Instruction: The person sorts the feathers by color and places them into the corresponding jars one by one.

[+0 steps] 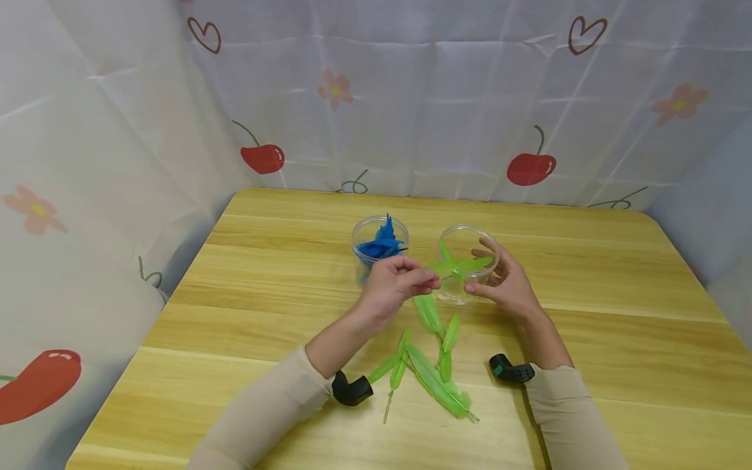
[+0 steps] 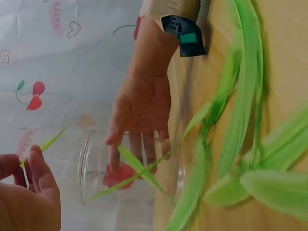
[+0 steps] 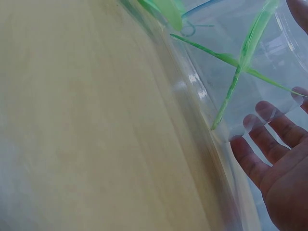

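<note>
My left hand (image 1: 390, 285) pinches a light-green feather (image 1: 473, 264) between thumb and fingertips, its far end over the mouth of a clear plastic jar (image 1: 469, 228). In the left wrist view the held feather (image 2: 52, 140) points up and away from the fingers. My right hand (image 1: 512, 287) grips the jar from its right side, thumb in front and fingers round the back. Through the wall, the left wrist view shows thin green feathers (image 2: 137, 166) crossing inside the jar. The right wrist view shows the fingertips (image 3: 250, 121) against the clear wall.
A second clear jar (image 1: 360, 271) holding blue feathers (image 1: 380, 248) stands to the left, behind my left hand. Several loose green feathers (image 1: 437, 380) lie on the wooden table (image 1: 282, 281) between my forearms. A printed curtain (image 1: 423, 117) hangs behind the table.
</note>
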`<state>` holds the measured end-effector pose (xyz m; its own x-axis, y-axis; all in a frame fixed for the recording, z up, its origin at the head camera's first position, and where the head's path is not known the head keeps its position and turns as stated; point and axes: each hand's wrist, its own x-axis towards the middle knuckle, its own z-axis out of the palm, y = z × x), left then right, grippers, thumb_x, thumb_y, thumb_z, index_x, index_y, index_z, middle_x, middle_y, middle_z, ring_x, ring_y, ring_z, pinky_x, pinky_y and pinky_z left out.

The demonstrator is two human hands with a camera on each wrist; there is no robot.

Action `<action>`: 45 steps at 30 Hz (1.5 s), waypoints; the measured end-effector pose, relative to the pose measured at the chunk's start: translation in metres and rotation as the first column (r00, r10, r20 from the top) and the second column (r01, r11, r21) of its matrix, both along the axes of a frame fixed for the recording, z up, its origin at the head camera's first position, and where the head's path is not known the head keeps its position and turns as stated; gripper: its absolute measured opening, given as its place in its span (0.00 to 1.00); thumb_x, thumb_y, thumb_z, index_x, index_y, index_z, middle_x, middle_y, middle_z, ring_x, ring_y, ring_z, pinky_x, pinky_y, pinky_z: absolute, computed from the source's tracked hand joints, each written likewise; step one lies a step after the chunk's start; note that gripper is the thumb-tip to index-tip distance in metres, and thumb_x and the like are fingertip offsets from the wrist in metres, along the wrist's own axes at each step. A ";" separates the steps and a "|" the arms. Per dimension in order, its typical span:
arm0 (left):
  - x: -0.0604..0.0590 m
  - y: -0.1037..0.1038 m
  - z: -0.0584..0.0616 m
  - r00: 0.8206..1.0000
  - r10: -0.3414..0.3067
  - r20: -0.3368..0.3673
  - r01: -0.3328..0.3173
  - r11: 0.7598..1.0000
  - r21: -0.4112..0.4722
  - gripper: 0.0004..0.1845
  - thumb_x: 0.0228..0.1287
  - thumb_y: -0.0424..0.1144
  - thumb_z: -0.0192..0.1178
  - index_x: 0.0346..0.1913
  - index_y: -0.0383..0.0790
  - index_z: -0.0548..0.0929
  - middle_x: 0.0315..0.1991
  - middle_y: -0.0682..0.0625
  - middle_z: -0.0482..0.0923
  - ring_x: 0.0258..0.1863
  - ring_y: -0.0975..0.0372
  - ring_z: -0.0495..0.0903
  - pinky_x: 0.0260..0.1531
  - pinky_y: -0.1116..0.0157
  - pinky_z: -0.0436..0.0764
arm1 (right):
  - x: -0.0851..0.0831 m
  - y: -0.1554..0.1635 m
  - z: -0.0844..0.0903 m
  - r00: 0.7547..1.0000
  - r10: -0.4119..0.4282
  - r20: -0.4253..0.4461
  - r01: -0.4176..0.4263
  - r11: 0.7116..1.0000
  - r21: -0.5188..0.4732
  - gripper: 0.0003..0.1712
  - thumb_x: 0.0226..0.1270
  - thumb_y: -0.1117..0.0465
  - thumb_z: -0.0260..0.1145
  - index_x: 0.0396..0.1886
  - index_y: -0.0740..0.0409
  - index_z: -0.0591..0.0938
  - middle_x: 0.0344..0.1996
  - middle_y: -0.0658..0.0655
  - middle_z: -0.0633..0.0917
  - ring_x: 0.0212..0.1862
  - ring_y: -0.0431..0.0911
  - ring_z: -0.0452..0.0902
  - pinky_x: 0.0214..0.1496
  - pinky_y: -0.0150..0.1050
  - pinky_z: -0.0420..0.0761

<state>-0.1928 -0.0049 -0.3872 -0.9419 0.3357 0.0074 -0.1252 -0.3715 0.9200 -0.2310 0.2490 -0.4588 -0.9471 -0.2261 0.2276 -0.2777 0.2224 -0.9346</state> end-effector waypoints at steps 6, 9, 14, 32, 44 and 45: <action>-0.004 0.014 0.000 0.995 0.092 0.033 -0.093 0.995 0.030 0.05 0.67 0.22 0.57 0.33 0.31 0.78 0.28 0.48 0.84 0.29 0.63 0.86 0.45 0.59 0.84 | -0.001 0.001 -0.001 1.000 -0.004 -0.008 0.004 1.000 0.003 0.51 0.56 0.75 0.73 0.77 0.63 0.57 0.66 0.70 0.70 0.58 0.44 0.73 0.53 0.24 0.75; -0.005 0.019 0.000 0.986 0.157 0.061 -0.160 0.986 0.050 0.06 0.67 0.23 0.58 0.33 0.35 0.77 0.28 0.47 0.85 0.29 0.63 0.86 0.41 0.63 0.85 | -0.001 0.000 -0.001 1.000 0.002 -0.006 -0.002 1.000 -0.009 0.51 0.56 0.76 0.72 0.77 0.63 0.56 0.66 0.70 0.70 0.61 0.54 0.72 0.53 0.25 0.75; -0.005 0.025 -0.001 0.967 0.235 0.097 -0.242 0.968 0.066 0.07 0.66 0.24 0.61 0.33 0.37 0.77 0.28 0.48 0.84 0.30 0.62 0.86 0.39 0.65 0.85 | -0.001 0.000 -0.001 1.000 0.005 -0.007 -0.005 1.000 -0.012 0.52 0.56 0.76 0.72 0.77 0.60 0.57 0.66 0.69 0.69 0.64 0.65 0.67 0.54 0.24 0.75; -0.009 0.030 -0.008 0.962 0.252 0.108 -0.255 0.967 0.014 0.06 0.64 0.30 0.66 0.41 0.28 0.85 0.34 0.44 0.86 0.33 0.60 0.87 0.43 0.60 0.85 | -0.001 0.001 0.000 1.000 -0.008 0.006 0.008 1.000 0.018 0.52 0.57 0.73 0.73 0.77 0.57 0.57 0.67 0.68 0.70 0.64 0.62 0.69 0.55 0.25 0.73; -0.008 0.024 -0.008 0.969 0.228 0.097 -0.229 0.974 -0.003 0.05 0.64 0.29 0.66 0.40 0.30 0.84 0.30 0.49 0.86 0.32 0.62 0.86 0.48 0.53 0.83 | -0.001 0.000 0.001 1.000 -0.016 0.017 0.015 0.999 0.034 0.52 0.56 0.72 0.74 0.77 0.59 0.57 0.67 0.67 0.70 0.64 0.60 0.70 0.63 0.42 0.73; -0.007 0.023 -0.008 0.970 0.225 0.095 -0.226 0.974 -0.009 0.05 0.64 0.29 0.66 0.40 0.30 0.84 0.30 0.49 0.85 0.32 0.63 0.86 0.48 0.53 0.83 | -0.001 0.000 0.001 1.000 -0.015 0.017 0.015 0.999 0.035 0.52 0.56 0.72 0.74 0.77 0.59 0.57 0.67 0.67 0.70 0.64 0.60 0.69 0.64 0.45 0.72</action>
